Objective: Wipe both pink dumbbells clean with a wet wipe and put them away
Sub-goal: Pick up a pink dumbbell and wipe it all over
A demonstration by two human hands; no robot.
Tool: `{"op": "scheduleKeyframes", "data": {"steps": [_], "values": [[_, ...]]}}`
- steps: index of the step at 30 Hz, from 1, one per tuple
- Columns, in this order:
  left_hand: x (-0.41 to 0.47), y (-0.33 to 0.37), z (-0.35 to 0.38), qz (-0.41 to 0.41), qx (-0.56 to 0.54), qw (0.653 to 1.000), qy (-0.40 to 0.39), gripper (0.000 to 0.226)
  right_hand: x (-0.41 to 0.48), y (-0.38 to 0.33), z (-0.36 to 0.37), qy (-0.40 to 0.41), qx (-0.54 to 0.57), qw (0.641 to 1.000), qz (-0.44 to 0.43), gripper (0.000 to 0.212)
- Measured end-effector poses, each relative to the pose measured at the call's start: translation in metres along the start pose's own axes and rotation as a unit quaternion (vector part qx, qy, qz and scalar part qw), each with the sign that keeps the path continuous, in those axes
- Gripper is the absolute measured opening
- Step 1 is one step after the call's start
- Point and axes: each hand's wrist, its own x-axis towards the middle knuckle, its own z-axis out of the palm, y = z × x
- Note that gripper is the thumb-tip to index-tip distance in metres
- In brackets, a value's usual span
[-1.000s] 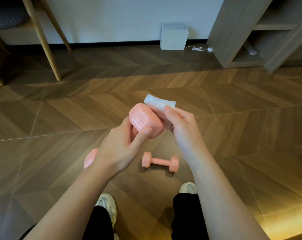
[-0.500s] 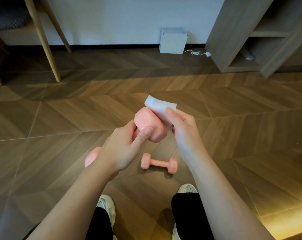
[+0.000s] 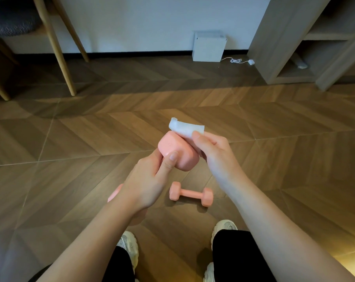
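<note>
My left hand (image 3: 150, 184) grips one pink dumbbell (image 3: 177, 152) by its handle, thumb lying on the upper head; the lower head peeks out behind my wrist. Pinched in my right hand (image 3: 215, 153) is a folded white wet wipe (image 3: 185, 128), pressed against the far side of that upper head. A second pink dumbbell (image 3: 190, 193) lies on the wooden floor below my hands, between them and my feet.
A wooden shelf unit (image 3: 307, 43) with open compartments stands at the back right. A white box (image 3: 209, 46) with a cable sits against the wall. Chair legs (image 3: 56, 47) rise at the back left. My shoes (image 3: 224, 226) are at the bottom.
The dumbbell's upper head has turned in my left hand, so its printed face points away. The wipe stays against the head; both hands have shifted only slightly.
</note>
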Motion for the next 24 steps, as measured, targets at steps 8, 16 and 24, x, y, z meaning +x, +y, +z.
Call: {"op": "scheduleKeyframes", "data": {"steps": [8,16,24], "values": [[-0.002,0.003,0.007,-0.03,-0.056,0.998,0.011,0.06,-0.001,0.005,-0.005,-0.02,0.001,1.0,-0.008,0.062],[-0.001,0.007,0.014,-0.068,-0.093,0.993,-0.012,0.071,0.001,0.011,-0.005,0.0,-0.017,1.0,-0.002,0.049],[-0.004,0.01,0.015,-0.093,-0.124,0.988,-0.026,0.075,0.002,0.011,-0.002,-0.008,0.016,1.0,0.018,0.033]]}}
